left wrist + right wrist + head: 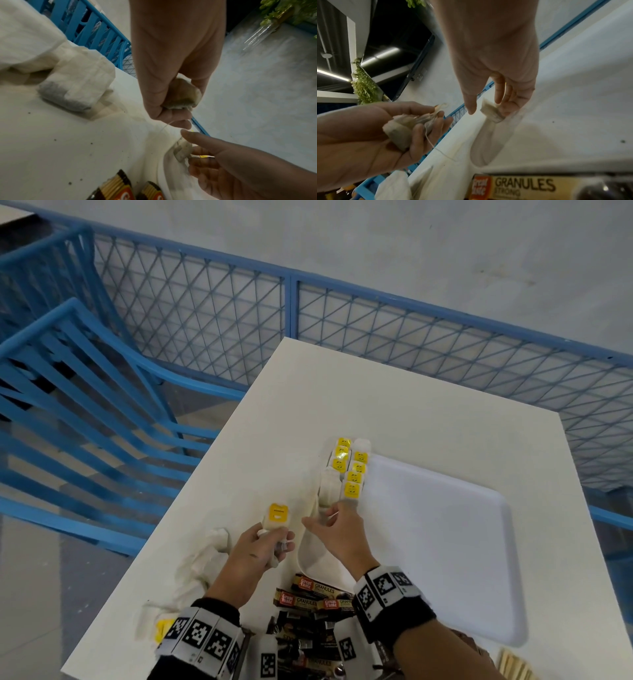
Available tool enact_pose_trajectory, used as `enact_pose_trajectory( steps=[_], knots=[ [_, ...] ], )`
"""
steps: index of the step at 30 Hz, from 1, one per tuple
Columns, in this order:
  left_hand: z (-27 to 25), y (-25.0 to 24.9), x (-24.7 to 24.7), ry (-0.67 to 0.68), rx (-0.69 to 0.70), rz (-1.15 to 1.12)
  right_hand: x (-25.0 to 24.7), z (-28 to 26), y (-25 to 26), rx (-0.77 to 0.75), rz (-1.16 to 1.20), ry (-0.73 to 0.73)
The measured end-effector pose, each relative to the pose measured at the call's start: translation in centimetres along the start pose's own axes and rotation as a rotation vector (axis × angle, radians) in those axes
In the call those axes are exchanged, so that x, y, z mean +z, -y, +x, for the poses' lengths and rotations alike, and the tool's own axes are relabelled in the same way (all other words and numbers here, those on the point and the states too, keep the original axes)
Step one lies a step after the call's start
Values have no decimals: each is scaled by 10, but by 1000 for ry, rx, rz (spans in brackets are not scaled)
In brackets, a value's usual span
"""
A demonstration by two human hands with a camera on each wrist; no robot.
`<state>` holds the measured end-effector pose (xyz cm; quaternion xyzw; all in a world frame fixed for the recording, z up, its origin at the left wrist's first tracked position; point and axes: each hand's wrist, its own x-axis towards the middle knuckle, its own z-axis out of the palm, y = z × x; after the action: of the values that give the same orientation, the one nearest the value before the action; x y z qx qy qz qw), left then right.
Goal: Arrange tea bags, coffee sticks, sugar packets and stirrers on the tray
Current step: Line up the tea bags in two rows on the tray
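My left hand (274,546) grips a small bunch of tea bags (407,125), and one yellow tag (279,513) sticks up above the fingers. A thread hangs from the bunch. My right hand (329,517) reaches to the left rim of the white tray (445,542). Its straight fingers touch a tea bag (489,112) there, with the thumb a little apart from it. Two rows of yellow-tagged tea bags (349,467) lie along the tray's far left edge. Brown coffee sticks (315,594) are piled near the wrists.
Loose tea bags (205,563) lie on the white table (308,405) left of my left hand, one near the front left corner (154,625). Wooden stirrers (513,666) show at the bottom right. A blue chair (85,405) and blue mesh fence (411,344) border the table.
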<state>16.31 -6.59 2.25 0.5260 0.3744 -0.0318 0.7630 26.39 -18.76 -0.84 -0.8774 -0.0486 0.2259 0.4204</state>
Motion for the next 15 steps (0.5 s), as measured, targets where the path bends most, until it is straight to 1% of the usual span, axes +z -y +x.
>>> enact_pose_trajectory(
  steps=[3, 5, 9, 11, 15],
  knots=[
    [-2, -1, 0, 8, 0, 2, 2, 4, -1, -27, -42, -12],
    [-3, -2, -2, 12, 8, -1, -1, 6, -5, -17, -44, -10],
    [-1, -2, -4, 7, 19, -3, -6, 10, -14, 60, 98, -4],
    [-1, -1, -3, 6, 16, -5, -8, 13, -17, 72, 144, -14],
    [0, -1, 0, 17, 21, -11, -10, 18, -20, 78, 196, -94]
  ],
)
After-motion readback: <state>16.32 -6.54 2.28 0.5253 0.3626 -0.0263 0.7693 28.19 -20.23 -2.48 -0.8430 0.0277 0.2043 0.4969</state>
